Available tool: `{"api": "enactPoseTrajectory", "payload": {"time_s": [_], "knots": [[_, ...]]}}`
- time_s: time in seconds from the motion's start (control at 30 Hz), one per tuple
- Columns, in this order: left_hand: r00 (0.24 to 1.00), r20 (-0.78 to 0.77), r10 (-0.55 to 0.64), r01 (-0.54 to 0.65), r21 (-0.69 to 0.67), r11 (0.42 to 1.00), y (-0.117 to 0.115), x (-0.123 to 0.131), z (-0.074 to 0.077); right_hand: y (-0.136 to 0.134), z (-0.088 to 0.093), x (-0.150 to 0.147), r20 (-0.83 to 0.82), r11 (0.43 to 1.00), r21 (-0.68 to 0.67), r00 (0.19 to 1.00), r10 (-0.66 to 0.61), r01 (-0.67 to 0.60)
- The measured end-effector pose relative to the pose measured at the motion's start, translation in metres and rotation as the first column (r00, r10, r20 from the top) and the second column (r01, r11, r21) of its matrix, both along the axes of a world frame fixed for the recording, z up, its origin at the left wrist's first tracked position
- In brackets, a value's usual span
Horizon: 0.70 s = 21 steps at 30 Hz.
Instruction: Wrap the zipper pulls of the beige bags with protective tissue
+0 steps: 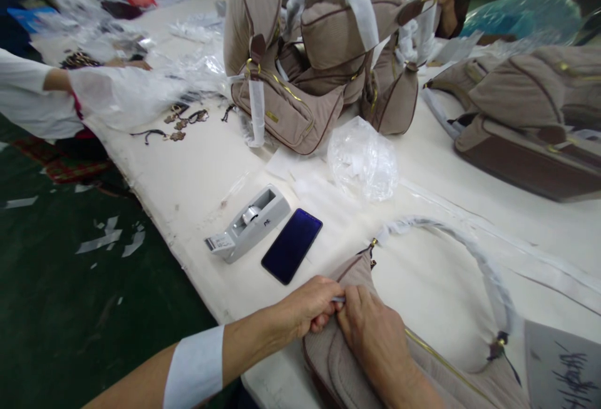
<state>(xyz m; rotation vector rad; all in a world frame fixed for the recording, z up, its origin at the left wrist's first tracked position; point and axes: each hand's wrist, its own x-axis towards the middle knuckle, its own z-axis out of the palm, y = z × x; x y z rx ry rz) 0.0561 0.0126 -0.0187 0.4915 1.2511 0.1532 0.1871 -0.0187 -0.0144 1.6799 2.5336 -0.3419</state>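
Observation:
A taupe handbag (347, 271) with brown piping and a brass-coloured zip lies near the table's front edge, its strap (469, 243) wrapped in white film and arching to the right. My left hand (323, 304) is closed at the bag's left end, and the tip of a small, thin grey thing shows between its fingers. Most of that thing is hidden, so its kind is unclear. Right beside it, my right hand (373, 327) grips the bag's fabric with curled fingers. The two hands meet at the fingertips.
A grey tape dispenser (258, 221) and a dark phone (292, 246) lie left of the handbag. Beyond are crumpled clear plastic (362, 158), piled taupe bags (291, 108) and more at right (530, 114). Another person's sleeved arm (35, 93) reaches in from the left.

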Motion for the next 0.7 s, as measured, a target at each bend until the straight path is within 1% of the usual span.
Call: {"api": "enactPoseTrajectory", "payload": {"time_s": [0.07,0.1,0.13,0.17,0.2,0.23,0.27,0.3,0.33,0.37,0.4,0.43,0.47,0.5,0.53,0.57,0.6,0.63,0.67,0.7], "knots": [[0.997,0.025,-0.078,0.077,0.030,0.997,0.000,-0.005,-0.004,0.003,0.005,0.013,-0.183,0.996,-0.063,0.982,0.046,-0.058],[0.993,0.036,-0.116,0.114,0.052,0.992,0.000,-0.007,-0.005,0.004,0.008,0.024,-0.292,0.993,-0.065,0.954,0.072,-0.095],[0.988,0.037,-0.151,0.148,0.077,0.986,0.000,-0.010,-0.006,0.004,0.011,0.037,-0.386,0.993,-0.050,0.919,0.079,-0.106],[0.983,0.019,-0.185,0.182,0.103,0.978,0.000,-0.013,-0.006,0.004,0.013,0.051,-0.452,0.996,-0.034,0.890,0.055,-0.079],[0.975,-0.022,-0.221,0.222,0.153,0.963,-0.001,-0.016,-0.005,0.004,0.014,0.065,-0.489,0.999,-0.029,0.872,0.002,-0.019],[0.961,-0.098,-0.260,0.277,0.242,0.930,-0.001,-0.018,-0.003,0.004,0.013,0.080,-0.501,0.997,-0.035,0.862,-0.071,0.062],[0.936,-0.211,-0.284,0.345,0.366,0.864,-0.001,-0.020,-0.001,0.004,0.011,0.094,-0.498,0.988,-0.050,0.854,-0.152,0.146],[0.898,-0.337,-0.282,0.425,0.504,0.752,-0.002,-0.022,0.001,0.003,0.008,0.106,-0.487,0.973,-0.071,0.844,-0.225,0.218],[0.855,-0.454,-0.252,0.507,0.626,0.593,-0.002,-0.024,0.003,0.002,0.003,0.116,-0.476,0.958,-0.089,0.833,-0.281,0.272],[0.815,-0.541,-0.207,0.575,0.711,0.404,-0.001,-0.025,0.003,0.002,-0.002,0.124,-0.467,0.945,-0.104,0.824,-0.322,0.310],[0.785,-0.597,-0.167,0.620,0.756,0.211,-0.001,-0.025,0.003,0.001,-0.007,0.131,-0.458,0.934,-0.118,0.816,-0.352,0.337],[0.763,-0.631,-0.143,0.641,0.766,0.039,-0.001,-0.024,0.001,0.001,-0.011,0.135,-0.449,0.925,-0.134,0.810,-0.378,0.357],[0.746,-0.653,-0.131,0.644,0.757,-0.107,0.000,-0.022,-0.003,0.001,-0.016,0.138,-0.444,0.916,-0.152,0.803,-0.398,0.370],[0.731,-0.673,-0.113,0.640,0.733,-0.229,0.000,-0.020,-0.007,0.001,-0.019,0.141,-0.442,0.909,-0.169,0.794,-0.416,0.382],[0.719,-0.691,-0.078,0.638,0.699,-0.323,0.000,-0.017,-0.012,0.001,-0.023,0.143,-0.444,0.902,-0.184,0.785,-0.431,0.391],[0.708,-0.705,-0.034,0.639,0.661,-0.393,-0.001,-0.014,-0.017,0.002,-0.026,0.144,-0.448,0.896,-0.195,0.777,-0.443,0.398],[0.700,-0.714,0.012,0.644,0.625,-0.441,-0.002,-0.012,-0.022,0.003,-0.029,0.147,-0.451,0.893,-0.205,0.771,-0.450,0.401],[0.693,-0.719,0.051,0.651,0.594,-0.472,-0.004,-0.011,-0.025,0.004,-0.032,0.150,-0.451,0.892,-0.215,0.769,-0.453,0.398],[0.688,-0.722,0.072,0.656,0.577,-0.486,-0.005,-0.011,-0.026,0.006,-0.035,0.154,-0.446,0.892,-0.223,0.772,-0.453,0.394],[0.687,-0.724,0.068,0.658,0.579,-0.480,-0.006,-0.012,-0.025,0.007,-0.039,0.160,-0.439,0.894,-0.221,0.779,-0.448,0.390]]}}
